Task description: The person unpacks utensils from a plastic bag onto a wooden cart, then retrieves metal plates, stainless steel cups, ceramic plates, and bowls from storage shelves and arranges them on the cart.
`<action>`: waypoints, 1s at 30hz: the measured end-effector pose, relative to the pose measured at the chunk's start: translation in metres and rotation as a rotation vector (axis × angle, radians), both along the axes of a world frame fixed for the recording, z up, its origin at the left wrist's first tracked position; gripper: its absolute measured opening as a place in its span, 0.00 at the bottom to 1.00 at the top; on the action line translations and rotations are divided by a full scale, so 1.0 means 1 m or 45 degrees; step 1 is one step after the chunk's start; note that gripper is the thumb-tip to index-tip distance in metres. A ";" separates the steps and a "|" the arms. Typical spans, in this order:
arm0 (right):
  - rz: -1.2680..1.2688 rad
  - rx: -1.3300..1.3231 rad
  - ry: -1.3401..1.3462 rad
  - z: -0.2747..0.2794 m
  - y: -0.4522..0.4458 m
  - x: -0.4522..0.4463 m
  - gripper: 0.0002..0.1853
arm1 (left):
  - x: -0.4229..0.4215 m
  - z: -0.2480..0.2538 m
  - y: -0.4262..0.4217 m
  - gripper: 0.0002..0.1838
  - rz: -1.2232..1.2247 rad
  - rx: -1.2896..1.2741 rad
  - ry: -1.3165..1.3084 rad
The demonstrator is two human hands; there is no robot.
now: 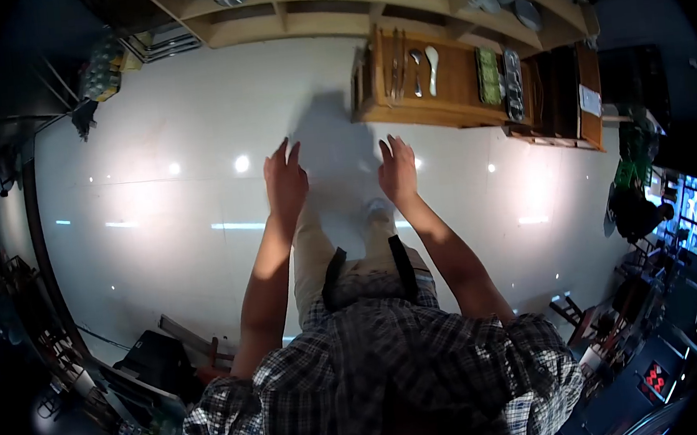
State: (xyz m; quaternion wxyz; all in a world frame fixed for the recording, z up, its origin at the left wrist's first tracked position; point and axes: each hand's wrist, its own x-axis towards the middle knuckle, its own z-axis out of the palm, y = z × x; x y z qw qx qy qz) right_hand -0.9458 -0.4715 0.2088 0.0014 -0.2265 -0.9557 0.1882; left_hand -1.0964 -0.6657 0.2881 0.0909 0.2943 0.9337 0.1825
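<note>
Shiny pale floor (143, 262) below, wooden shelves (330, 22) up top. Left hand (285, 183), right hand (397, 172) out above it, fingers kinda half open and empty. White spoon (432, 68) plus 1 metal spoon (416, 59) on the wooden desk (460, 85), ahead and right of the right hand.

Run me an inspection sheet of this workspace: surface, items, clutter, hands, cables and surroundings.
Surface: wooden cabinet top, ahead and to the right, above a glossy pale floor.
Items: metal spoon and white spoon side by side; thin utensils to their left, type unclear.
Clutter: green container and silvery tray farther right on the cabinet.
Hands: left hand and right hand empty, fingers spread, over the floor.
Cables: thin dark line at lower left, possibly a cord.
Surroundings: wooden shelving ahead; edges dim.
</note>
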 end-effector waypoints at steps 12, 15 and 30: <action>-0.148 -0.623 0.053 0.034 -0.134 -0.177 0.24 | -0.176 0.038 -0.180 0.17 0.037 0.157 -0.029; -0.025 -0.630 0.148 0.036 -0.136 -0.221 0.22 | -0.214 0.045 -0.199 0.19 0.193 0.192 -0.004; -0.195 -0.558 0.175 -0.012 -0.050 -0.434 0.20 | -0.415 0.032 -0.115 0.25 0.176 0.363 -0.041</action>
